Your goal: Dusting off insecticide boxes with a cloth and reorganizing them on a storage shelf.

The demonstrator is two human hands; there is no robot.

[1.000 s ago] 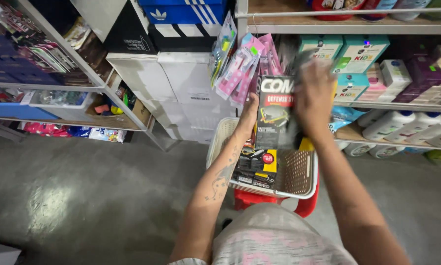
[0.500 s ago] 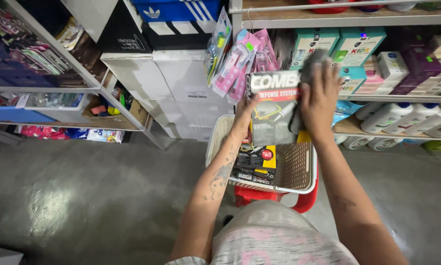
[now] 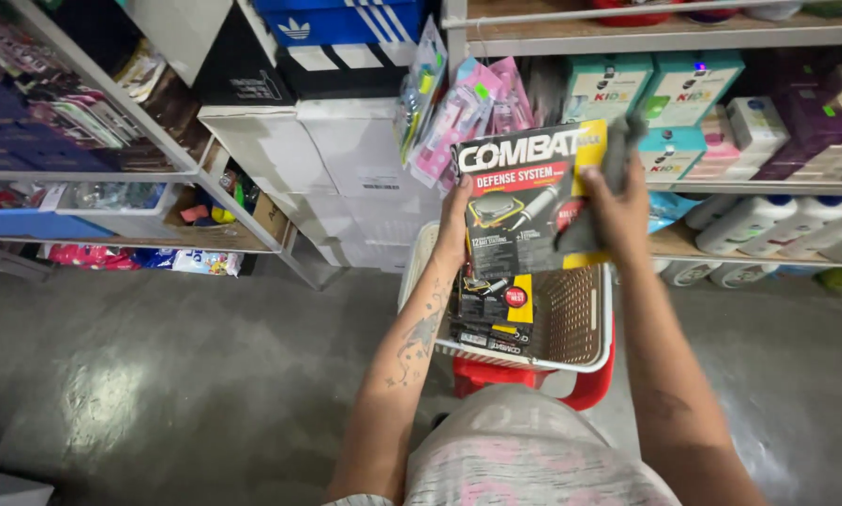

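My left hand (image 3: 455, 220) grips the left edge of a flat black, red and yellow carded package (image 3: 519, 201), held upright over a white plastic basket (image 3: 585, 323). My right hand (image 3: 610, 201) presses a grey cloth (image 3: 597, 201) against the package's right side. Similar black and yellow packages (image 3: 491, 314) lie stacked in the left half of the basket. The basket rests on something red (image 3: 496, 375) just in front of my lap.
Shelves (image 3: 664, 33) straight ahead carry teal boxes (image 3: 660, 89), purple boxes and white bottles (image 3: 749, 225). Pink hanging packs (image 3: 458, 117) dangle from a shelf post. White and blue cartons (image 3: 346, 150) stack to the left, beside a slanted rack (image 3: 111, 103). Grey concrete floor (image 3: 158, 375) lies below.
Both hands have lifted the package higher and turned its printed face toward me. The right hand with the cloth slid from the top down to the right side.
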